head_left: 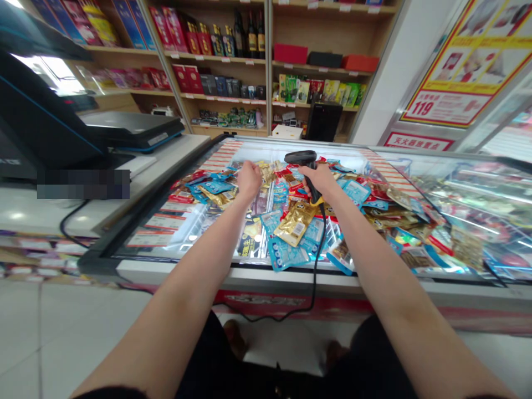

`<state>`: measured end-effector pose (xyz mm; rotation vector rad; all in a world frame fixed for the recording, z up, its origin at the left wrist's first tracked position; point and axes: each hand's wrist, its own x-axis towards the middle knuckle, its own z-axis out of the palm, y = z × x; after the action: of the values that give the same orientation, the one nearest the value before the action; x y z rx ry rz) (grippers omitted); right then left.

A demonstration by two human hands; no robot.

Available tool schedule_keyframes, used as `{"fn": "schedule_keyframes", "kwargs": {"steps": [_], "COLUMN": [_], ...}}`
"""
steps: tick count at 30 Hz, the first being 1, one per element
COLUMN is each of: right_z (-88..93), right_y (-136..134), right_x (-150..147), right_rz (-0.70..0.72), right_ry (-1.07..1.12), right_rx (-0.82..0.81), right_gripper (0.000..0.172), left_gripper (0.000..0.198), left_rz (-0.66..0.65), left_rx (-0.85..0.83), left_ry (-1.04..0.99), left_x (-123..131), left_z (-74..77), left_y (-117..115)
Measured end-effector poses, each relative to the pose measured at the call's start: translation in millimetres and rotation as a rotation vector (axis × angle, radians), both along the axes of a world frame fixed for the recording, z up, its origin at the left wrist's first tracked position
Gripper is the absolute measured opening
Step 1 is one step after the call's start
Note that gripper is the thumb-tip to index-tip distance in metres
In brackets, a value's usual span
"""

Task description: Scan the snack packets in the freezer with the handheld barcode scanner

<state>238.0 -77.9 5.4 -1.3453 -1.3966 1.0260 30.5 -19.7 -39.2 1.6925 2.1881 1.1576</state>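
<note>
Right hand grasps a scanner above packets; left hand is curled, any grip unclear. Between the hands, closer in, lies a gold packet; a flat label and steady aim should help.

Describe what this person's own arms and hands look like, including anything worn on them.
The left hand and right hand are ungloved; both forearms are bare, with no watch or bracelet showing. A dark sleeve edges the lower left. Finger rings can't be made out.
</note>
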Motion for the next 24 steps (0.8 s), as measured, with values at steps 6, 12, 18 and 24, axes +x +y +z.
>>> {"fn": "schedule_keyframes", "kwargs": {"steps": [6, 12, 18, 24], "right_z": [2.8, 6.7, 9.3, 6.7], "right_y": [-3.6, -9.7, -12.8, -11.0], "right_x": [-1.3, -4.2, -4.7, -4.0], "right_rz": [0.038, 0.082, 0.097, 0.124], "right_ry": [-0.038, -0.013, -0.034, -0.072], "right_rx": [-0.002, 0.018, -0.018, 0.012], "right_gripper": [0.028, 0.029, 0.031, 0.036], "left_gripper": [0.018, 0.014, 0.014, 0.015], "left_rz": [0.021, -0.013, -0.046, -0.071], "left_rx": [0.099, 0.133, 0.167, 0.179], "left_ry": [0.011, -0.03, -0.063, -0.058], "left_x": [-17.5, -21.0, -23.7, -24.1], "left_z": [6.5, 7.0, 6.5, 5.0], "left_y": [-4.1, -3.7, -3.8, -4.6]}}
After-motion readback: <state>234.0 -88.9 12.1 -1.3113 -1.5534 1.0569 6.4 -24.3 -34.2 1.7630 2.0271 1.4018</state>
